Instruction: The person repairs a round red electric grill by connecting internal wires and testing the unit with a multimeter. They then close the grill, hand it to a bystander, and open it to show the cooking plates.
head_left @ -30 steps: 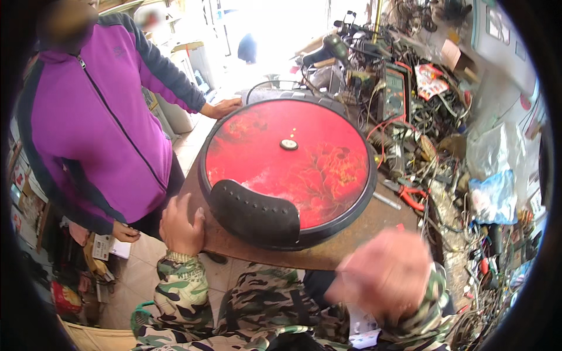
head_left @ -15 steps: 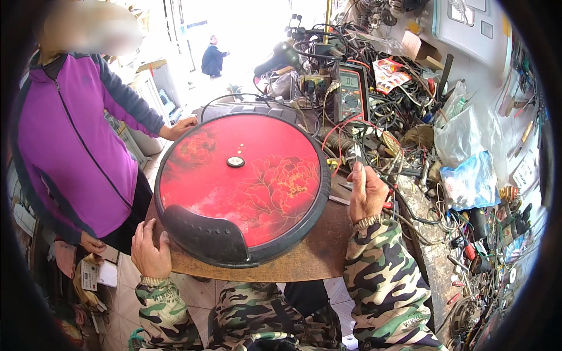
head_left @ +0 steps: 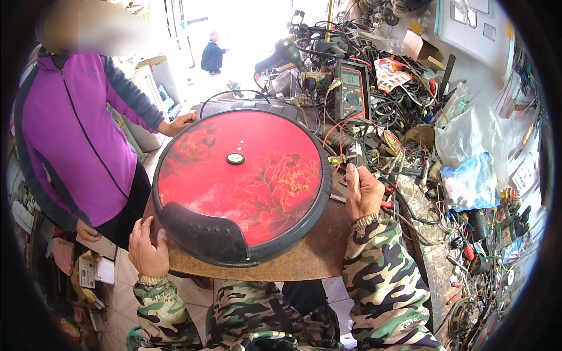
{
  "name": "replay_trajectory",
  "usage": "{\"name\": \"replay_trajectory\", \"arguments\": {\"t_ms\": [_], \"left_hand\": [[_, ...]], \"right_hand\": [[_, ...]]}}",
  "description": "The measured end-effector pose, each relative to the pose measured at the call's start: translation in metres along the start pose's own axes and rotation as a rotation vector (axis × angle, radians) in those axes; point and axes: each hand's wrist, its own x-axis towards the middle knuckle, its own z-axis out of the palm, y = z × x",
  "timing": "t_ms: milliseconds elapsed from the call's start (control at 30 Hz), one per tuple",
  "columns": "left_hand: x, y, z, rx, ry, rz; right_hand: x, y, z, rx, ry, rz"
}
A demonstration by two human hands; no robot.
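Note:
A large round appliance (head_left: 246, 193) lies flat on a brown wooden board, with a red flower-patterned top, a small round knob-like centre piece (head_left: 235, 159) and a thick black rim. On its near left side sits a curved black handle piece (head_left: 205, 235). My left hand (head_left: 148, 248) rests at the board's (head_left: 298, 264) left edge beside that piece, fingers stretched out and holding nothing. To the right of the appliance, my right hand (head_left: 364, 192) is raised with thumb and fingers pinched together. Whatever is between its fingertips is too small to make out.
A multimeter (head_left: 352, 90) with red leads stands behind my right hand. Tangled cables (head_left: 398, 111), plastic bags (head_left: 471, 175) and tools crowd the bench on the right. At the left a person in a purple jacket (head_left: 88, 146) has one hand (head_left: 178, 124) by the appliance's far edge.
My right hand has dipped slightly, its pinched fingertips lower than before. My left hand stays at the board's edge. The other person's lower hand has shifted a little up and left.

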Motion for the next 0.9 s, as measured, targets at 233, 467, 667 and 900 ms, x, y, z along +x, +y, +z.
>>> {"name": "replay_trajectory", "arguments": {"t_ms": [233, 467, 667, 900], "left_hand": [[0.000, 0.000, 0.002, -0.010, 0.006, 0.004], [0.003, 0.005, -0.004, -0.012, 0.004, 0.001], [-0.001, 0.001, 0.000, -0.022, 0.051, 0.040], [0.003, 0.005, -0.007, -0.005, 0.043, 0.033]], "right_hand": [[-0.005, -0.005, -0.004, -0.483, -0.207, -0.149], [-0.009, 0.008, -0.003, -0.587, -0.362, -0.267], [-0.007, 0.002, -0.008, -0.643, -0.453, -0.274], [-0.011, 0.018, -0.004, -0.576, -0.341, -0.371]]}}
